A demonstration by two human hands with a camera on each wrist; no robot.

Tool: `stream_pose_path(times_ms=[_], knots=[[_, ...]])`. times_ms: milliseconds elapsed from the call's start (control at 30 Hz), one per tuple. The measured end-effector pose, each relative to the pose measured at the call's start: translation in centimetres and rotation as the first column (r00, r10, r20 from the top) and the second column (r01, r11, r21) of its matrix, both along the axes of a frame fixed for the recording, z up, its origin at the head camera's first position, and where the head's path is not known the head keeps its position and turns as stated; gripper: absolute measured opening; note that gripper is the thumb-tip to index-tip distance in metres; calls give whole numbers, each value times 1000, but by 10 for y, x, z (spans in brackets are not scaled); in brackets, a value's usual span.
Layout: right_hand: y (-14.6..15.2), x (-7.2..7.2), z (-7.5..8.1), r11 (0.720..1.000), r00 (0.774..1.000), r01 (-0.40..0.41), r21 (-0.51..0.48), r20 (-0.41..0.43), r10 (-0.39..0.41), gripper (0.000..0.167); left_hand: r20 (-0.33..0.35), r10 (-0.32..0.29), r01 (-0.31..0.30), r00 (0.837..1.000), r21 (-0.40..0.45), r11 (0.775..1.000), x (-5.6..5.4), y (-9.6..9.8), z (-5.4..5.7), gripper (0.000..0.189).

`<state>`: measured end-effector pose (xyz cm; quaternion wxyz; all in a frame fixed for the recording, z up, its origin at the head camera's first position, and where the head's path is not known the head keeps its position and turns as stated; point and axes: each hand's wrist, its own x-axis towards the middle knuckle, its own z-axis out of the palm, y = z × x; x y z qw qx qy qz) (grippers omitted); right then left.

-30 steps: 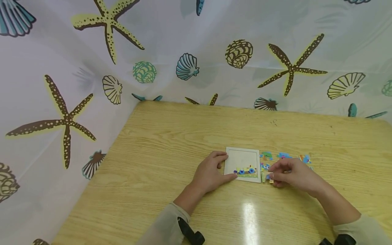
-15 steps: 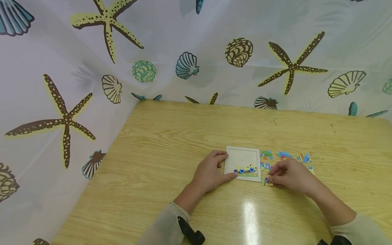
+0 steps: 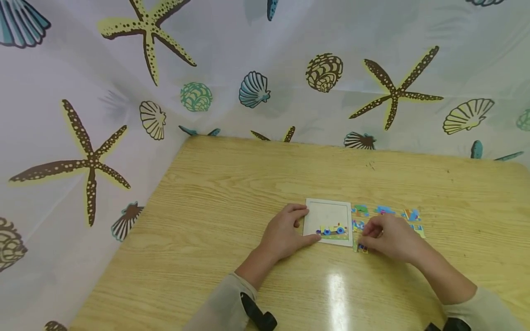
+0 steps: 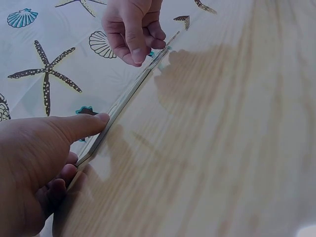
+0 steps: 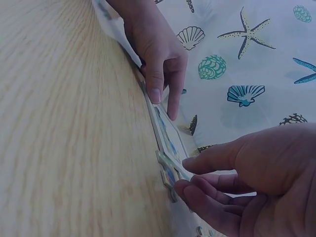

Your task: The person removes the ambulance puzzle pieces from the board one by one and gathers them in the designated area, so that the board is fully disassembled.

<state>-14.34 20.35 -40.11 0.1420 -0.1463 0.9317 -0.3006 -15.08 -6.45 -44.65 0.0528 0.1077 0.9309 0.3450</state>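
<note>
A square white puzzle board lies on the table, with a yellow and blue train strip in its lower part. My left hand grips its left side, thumb on the face near the lower corner and fingers at the edge. My right hand is just right of the board, over loose puzzle pieces. Its fingertips are right at a small blue and yellow puzzle piece. In the right wrist view the thumb and fingers are loosely bent and a little apart, with no piece visible between them.
Several puzzle pieces lie right of the board: a green one, a blue one and an orange and blue one in the back row. More sit partly under the right hand. A shell-patterned cloth hangs behind the wooden table.
My right hand has shifted slightly left toward the board, and the blue and yellow puzzle piece at its fingertips has moved a little left and nearer. My left hand and the board stay put.
</note>
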Motion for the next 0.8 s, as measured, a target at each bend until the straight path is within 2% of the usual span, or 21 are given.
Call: stream_pose_path(times_ms=[333, 633, 800], knots=[[-14, -8, 3, 989, 995, -49, -140, 74, 60, 13, -21, -9, 9, 1000, 0, 1000, -1, -1, 0, 72], [-29, -18, 5, 984, 992, -90, -153, 77, 103, 20, -20, -18, 18, 1000, 15, 1000, 1, -1, 2, 70], [-37, -25, 4, 985, 993, -99, -141, 46, 107, 21, -14, -21, 21, 1000, 22, 1000, 1, -1, 2, 71]])
